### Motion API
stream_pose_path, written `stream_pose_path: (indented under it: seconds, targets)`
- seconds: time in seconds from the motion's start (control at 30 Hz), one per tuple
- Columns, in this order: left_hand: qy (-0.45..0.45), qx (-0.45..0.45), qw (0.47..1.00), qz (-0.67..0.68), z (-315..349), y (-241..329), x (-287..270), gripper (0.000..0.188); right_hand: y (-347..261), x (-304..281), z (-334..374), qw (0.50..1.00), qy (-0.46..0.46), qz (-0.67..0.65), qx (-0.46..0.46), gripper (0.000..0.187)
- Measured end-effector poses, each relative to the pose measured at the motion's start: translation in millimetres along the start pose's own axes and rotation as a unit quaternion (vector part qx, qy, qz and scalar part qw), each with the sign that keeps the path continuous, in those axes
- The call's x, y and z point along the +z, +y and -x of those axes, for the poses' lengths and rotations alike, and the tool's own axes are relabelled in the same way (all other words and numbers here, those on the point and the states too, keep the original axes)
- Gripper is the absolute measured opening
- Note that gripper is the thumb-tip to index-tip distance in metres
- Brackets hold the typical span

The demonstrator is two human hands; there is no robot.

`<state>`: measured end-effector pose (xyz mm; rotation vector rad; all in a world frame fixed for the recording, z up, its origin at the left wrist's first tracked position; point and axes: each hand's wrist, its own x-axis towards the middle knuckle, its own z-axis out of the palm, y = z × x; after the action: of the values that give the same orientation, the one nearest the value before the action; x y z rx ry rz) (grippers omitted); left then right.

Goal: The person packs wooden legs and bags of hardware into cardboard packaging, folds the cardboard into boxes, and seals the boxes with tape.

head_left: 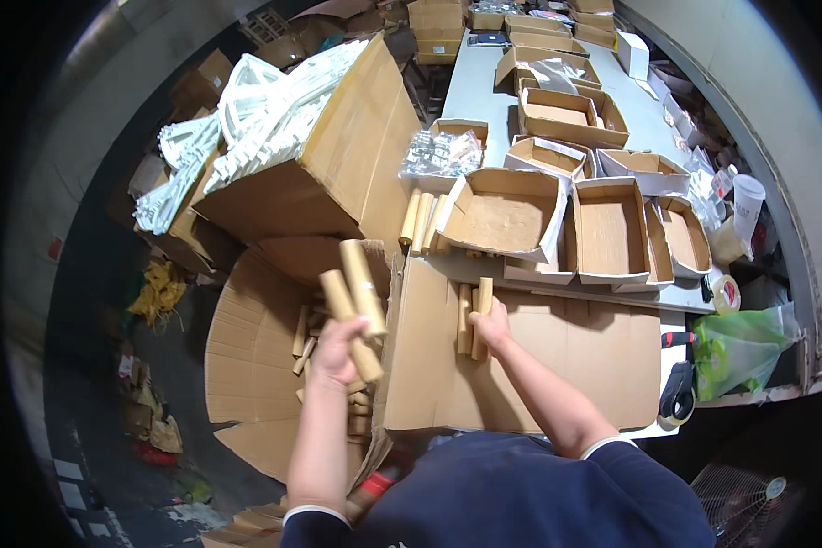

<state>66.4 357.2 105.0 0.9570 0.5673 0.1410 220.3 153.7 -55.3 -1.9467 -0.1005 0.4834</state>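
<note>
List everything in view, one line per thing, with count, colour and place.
Cylinders: many, tan, held, in the open carton and on the table
White parts: many, white, piled in the upper-left brown carton
Cardboard sheet: one, brown, before the person
Shallow boxes: several, brown and white, on the table
Bagged pieces: uncounted, grey, beside the boxes
Cup: one, whitish, right
Tape roll: one, yellowish, right
Plastic bag: one, green, right
Fan: one, grey, lower right
Background clutter: too small to count
Left hand: one, bare, near the open carton, holding two cylinders
Right hand: one, bare, over the cardboard sheet, gripping at least one cylinder
</note>
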Motion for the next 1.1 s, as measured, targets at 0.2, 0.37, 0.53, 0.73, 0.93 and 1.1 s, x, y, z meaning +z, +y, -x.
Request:
stream_pose_path:
  seconds: [0.2, 0.37, 0.53, 0.73, 0.93, 1.1]
  targets:
    - [-0.078, -0.122, 0.975, -0.165, 17.0, -81.2, 86.2, 0.034, -10.1, -101.2, 69.0, 0.927, -0.069, 0.311, -0.198, 0.040]
    - [-0.096, -0.141, 0.956, -0.241, -37.1, -180.6, 83.1, 0.031, 44.2, -110.1, 82.0, 0.907, -0.117, 0.345, -0.213, 0.034]
    - [0.011, -0.051, 0.926, -0.373, -23.0, -180.2, 103.8, 0.044, 99.6, -78.3, 86.4, 0.934, -0.097, 0.207, -0.274, 0.042]
    - [0.031, 0.161, 0.892, -0.421, 7.9, -40.8, 52.7, 0.053, 89.2, -92.0, 96.4, 0.963, -0.042, 0.183, -0.195, 0.044]
    - [0.251, 0.303, 0.585, -0.709, 37.0, 10.1, -12.7, 0.041, 17.1, -79.4, 88.4, 0.875, -0.148, 0.406, -0.221, 0.061]
    - [0.054, 0.309, 0.714, -0.626, 10.6, -62.6, 58.8, 0.032, 31.2, -57.5, 61.8, 0.867, -0.155, 0.445, -0.163, 0.071]
